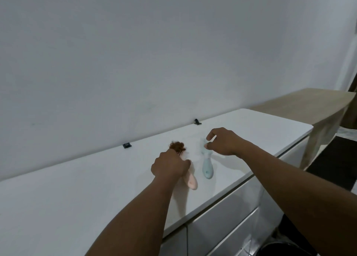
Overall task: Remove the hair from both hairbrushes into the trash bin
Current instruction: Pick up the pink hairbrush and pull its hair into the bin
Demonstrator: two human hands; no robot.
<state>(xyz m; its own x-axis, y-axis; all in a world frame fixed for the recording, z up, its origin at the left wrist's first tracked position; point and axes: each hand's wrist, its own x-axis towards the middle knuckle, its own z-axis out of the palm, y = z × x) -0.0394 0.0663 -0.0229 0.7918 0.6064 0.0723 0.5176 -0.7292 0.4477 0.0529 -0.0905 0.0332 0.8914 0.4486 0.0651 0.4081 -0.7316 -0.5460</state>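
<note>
A pink hairbrush (190, 181) lies on the white counter (77, 197), its head covered by a clump of reddish-brown hair (177, 147). My left hand (170, 166) is closed around the brush's neck, just below the hair. To its right lies a pale blue hairbrush (207, 167), handle toward me, its bristles bare. My right hand (222, 140) hovers over the blue brush's head with thumb and forefinger curled apart, holding nothing. At the bottom right, the dark rim of a trash bin (278, 248) stands on the floor.
Two small black clips (127, 145) (197, 122) sit where the counter meets the white wall. White drawers (222, 223) run below the counter's front edge. A wooden table (309, 105) stands beyond the counter's right end.
</note>
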